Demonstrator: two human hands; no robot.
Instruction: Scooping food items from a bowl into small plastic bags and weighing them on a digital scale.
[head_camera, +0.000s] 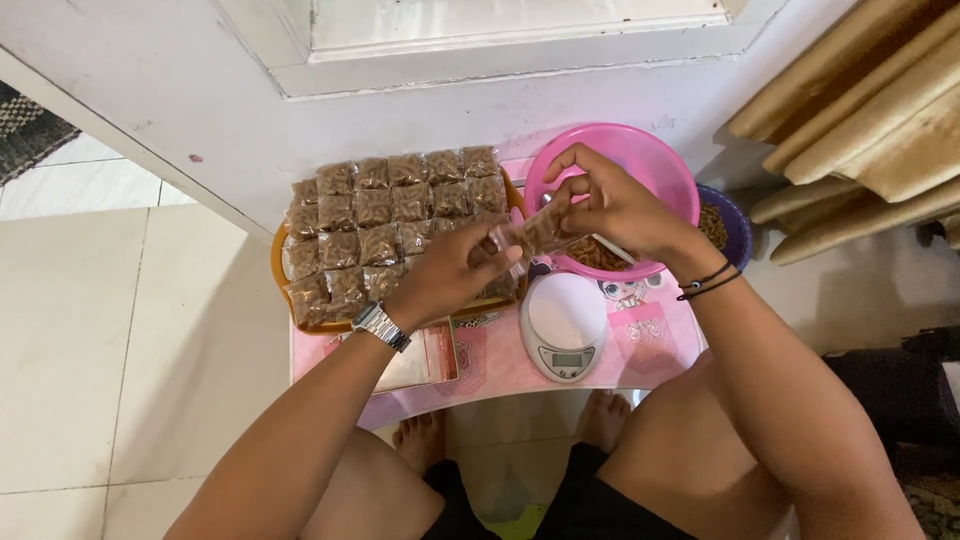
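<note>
Both my hands hold one small clear plastic packet (527, 237) filled with brown snack pieces, above a small pink table (668, 352). My left hand (455, 270), with a metal watch on the wrist, grips the packet's left end. My right hand (610, 205), with black bands on the wrist, pinches its right end over a pink bowl (660, 165). The bowl holds loose brown snack pieces (598, 254). An orange tray (279, 262) at the left carries several rows of filled packets (375, 225).
A white digital kitchen scale (563, 325) sits on the table below my hands. A stack of empty clear bags (430, 358) lies at the table's front left. A purple bowl (738, 228) stands behind the pink one. White door frame behind, cushions at right, tiled floor left.
</note>
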